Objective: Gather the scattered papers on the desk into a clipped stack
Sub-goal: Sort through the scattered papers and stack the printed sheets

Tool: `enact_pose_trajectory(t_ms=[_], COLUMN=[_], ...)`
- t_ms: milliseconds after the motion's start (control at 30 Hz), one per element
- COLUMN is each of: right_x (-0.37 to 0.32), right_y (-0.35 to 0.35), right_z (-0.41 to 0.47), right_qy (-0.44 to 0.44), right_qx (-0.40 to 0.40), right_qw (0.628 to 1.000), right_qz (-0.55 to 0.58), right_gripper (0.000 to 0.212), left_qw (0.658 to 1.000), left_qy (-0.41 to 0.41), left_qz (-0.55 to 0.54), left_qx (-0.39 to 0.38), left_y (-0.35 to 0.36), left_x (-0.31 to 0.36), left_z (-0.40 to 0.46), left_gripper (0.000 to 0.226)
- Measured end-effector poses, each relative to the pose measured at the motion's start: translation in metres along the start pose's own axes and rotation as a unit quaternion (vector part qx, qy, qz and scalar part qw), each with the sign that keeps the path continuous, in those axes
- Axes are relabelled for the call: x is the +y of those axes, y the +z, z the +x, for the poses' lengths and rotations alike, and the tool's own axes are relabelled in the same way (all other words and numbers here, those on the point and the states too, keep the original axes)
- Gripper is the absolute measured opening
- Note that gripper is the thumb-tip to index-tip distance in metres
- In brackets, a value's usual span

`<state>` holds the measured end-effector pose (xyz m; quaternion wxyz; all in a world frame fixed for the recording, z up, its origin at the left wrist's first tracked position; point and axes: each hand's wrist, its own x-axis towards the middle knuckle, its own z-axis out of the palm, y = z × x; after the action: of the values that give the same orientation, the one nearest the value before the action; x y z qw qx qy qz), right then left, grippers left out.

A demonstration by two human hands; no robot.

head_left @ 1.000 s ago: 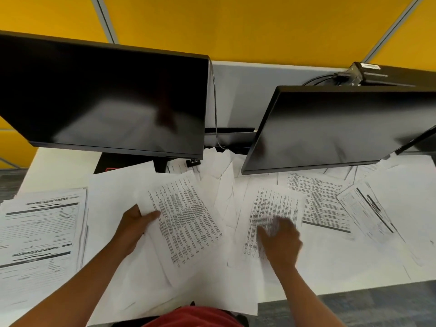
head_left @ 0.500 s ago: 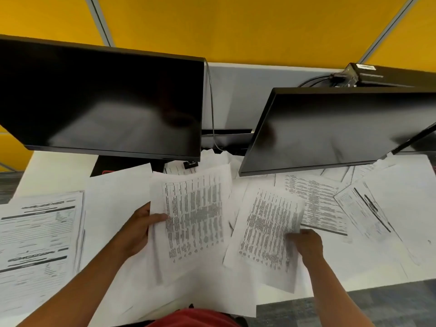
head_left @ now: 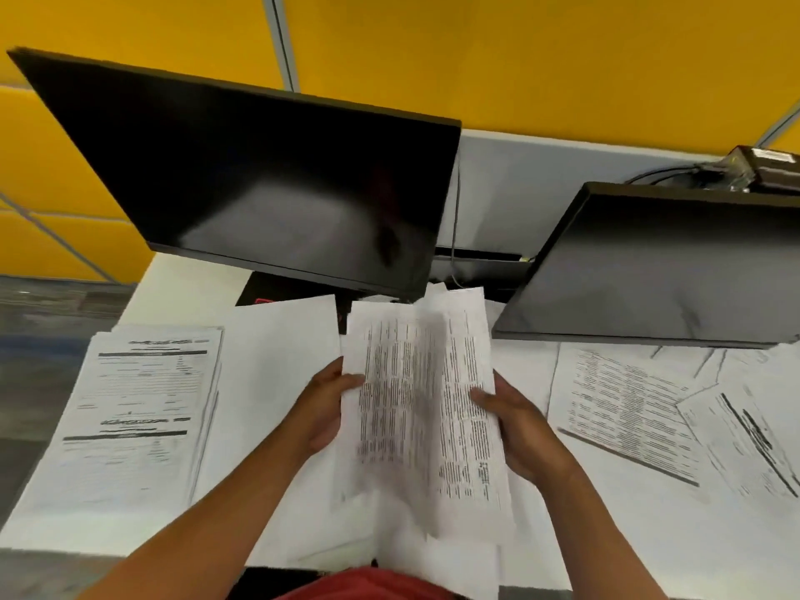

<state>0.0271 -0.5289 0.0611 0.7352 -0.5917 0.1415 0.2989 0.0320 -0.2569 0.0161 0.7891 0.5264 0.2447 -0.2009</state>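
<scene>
Both hands, left hand [head_left: 322, 409] and right hand [head_left: 526, 430], grip printed sheets [head_left: 422, 409].

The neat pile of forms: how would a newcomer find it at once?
Start at the left monitor. Below it, at the desk's left edge, lies the pile of forms. Unlike the scattered loose sheets on the right, it is squared, with bold black bars across its top page.

The right hand [head_left: 526, 430] has lifted its printed sheet [head_left: 472, 409] off the desk and swung it left, up against the sheet [head_left: 389, 404] in the left hand [head_left: 322, 409]. Both sheets now overlap between the two hands, raised and blurred, a thumb on each outer edge. The view has shifted left too, the right monitor [head_left: 658, 270] sliding toward the frame's edge.
</scene>
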Motion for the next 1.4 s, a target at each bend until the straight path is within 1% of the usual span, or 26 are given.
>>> enact_pose_trajectory(t_ms=[100,167,267,300,367,467,533,567,600,667,700,767,800,833,867,900,1000,1033,1067,1100,1133,1167,1233,1267,1333,1400], right_x=[-0.009,-0.013,-0.019,-0.022,-0.025,-0.025,-0.021,-0.018,-0.016,-0.016,-0.018,-0.019,-0.016,-0.013,-0.01,-0.008,0.005,0.01,0.015,0.021,0.03,0.04,0.057,0.067,0.084,0.098], right_y=[0.029,0.043,0.057,0.062,0.077,0.109,0.136,0.148,0.163,0.192,0.203,0.226,0.231,0.241,0.248,0.255,0.273,0.276,0.282,0.287,0.291,0.294,0.303,0.307,0.317,0.332], right_z=[0.01,0.016,0.025,0.027,0.033,0.034,0.035,0.035,0.035,0.032,0.031,0.033,0.04,0.047,0.051,0.054,0.066,0.068,0.068,0.072,0.075,0.081,0.088,0.092,0.098,0.105], right_qy=[0.004,0.006,-0.003,-0.01,-0.006,0.042,0.058,0.063,0.062,0.05,0.044,0.038,0.033,0.037,0.053,0.067,0.086,0.096,0.1,0.096,0.083,0.062,0.04,0.038,0.049,0.066], right_qx=[-0.026,-0.022,-0.005,0.008,0.007,-0.005,-0.003,-0.013,-0.017,-0.014,-0.009,-0.007,-0.022,-0.038,-0.047,-0.051,-0.055,-0.077,-0.109,-0.127,-0.131,-0.111,-0.059,-0.036,0.0,0.011], right_qw=[1.0,1.0,1.0,1.0,0.999,0.998,0.998,0.998,0.998,0.996,0.996,0.998,0.999,0.998,0.998,0.996,0.994,0.991,0.987,0.986,0.988,0.99,0.985,0.982,0.981,0.984], right_qz=[-0.002,0.019,0.028,0.026,0.032,0.047,0.015,-0.006,-0.029,-0.071,-0.077,-0.059,-0.034,-0.013,-0.002,0.008,0.03,0.047,0.056,0.042,0.0,-0.063,-0.158,-0.18,-0.186,-0.162], right_gripper=[0.041,0.043,0.036,0.034,0.032,0.032,0.044,0.05,0.051,0.046,0.048,0.058,0.056,0.049,0.043,0.045,0.074,0.082,0.083,0.074,0.059,0.048,0.043,0.04,0.034,0.033], left_qw=[0.997,0.991,0.984,0.984,0.986,0.991,0.991,0.989,0.987,0.984,0.983,0.98,0.98,0.98,0.981,0.982,0.98,0.977,0.974,0.971,0.969,0.969,0.972,0.972,0.968,0.963], left_qy=[0.003,-0.006,-0.008,0.002,0.024,0.027,0.026,0.024,0.025,0.033,0.034,0.027,0.022,0.021,0.024,0.037,0.089,0.099,0.103,0.097,0.088,0.074,0.042,0.036,0.034,0.048], left_qz=[-0.073,-0.133,-0.178,-0.172,-0.15,-0.127,-0.13,-0.139,-0.148,-0.164,-0.17,-0.182,-0.185,-0.184,-0.174,-0.153,-0.039,0.002,0.034,0.053,0.068,0.074,0.089,0.109,0.152,0.173], left_qx=[0.026,0.017,-0.024,-0.039,-0.062,-0.017,0.02,0.035,0.049,0.061,0.064,0.071,0.07,0.071,0.086,0.104,0.171,0.186,0.198,0.21,0.22,0.225,0.213,0.206,0.197,0.203], left_y=[-0.013,-0.028,-0.051,-0.057,-0.074,-0.089,-0.1,-0.105,-0.114,-0.132,-0.14,-0.163,-0.172,-0.185,-0.196,-0.207,-0.237,-0.246,-0.253,-0.262,-0.269,-0.277,-0.29,-0.296,-0.311,-0.328], left_x=[0.006,0.014,0.026,0.03,0.036,0.039,0.039,0.038,0.038,0.04,0.042,0.045,0.047,0.049,0.052,0.054,0.069,0.072,0.075,0.077,0.078,0.078,0.079,0.083,0.088,0.095], left_z=[-0.009,-0.018,-0.033,-0.036,-0.039,-0.04,-0.042,-0.041,-0.043,-0.047,-0.049,-0.053,-0.055,-0.055,-0.056,-0.056,-0.062,-0.063,-0.065,-0.067,-0.068,-0.068,-0.069,-0.07,-0.07,-0.071], left_gripper=[0.041,0.049,0.038,0.034,0.029,0.033,0.03,0.028,0.028,0.031,0.032,0.03,0.028,0.029,0.034,0.04,0.05,0.052,0.052,0.051,0.048,0.046,0.041,0.037,0.027,0.019])
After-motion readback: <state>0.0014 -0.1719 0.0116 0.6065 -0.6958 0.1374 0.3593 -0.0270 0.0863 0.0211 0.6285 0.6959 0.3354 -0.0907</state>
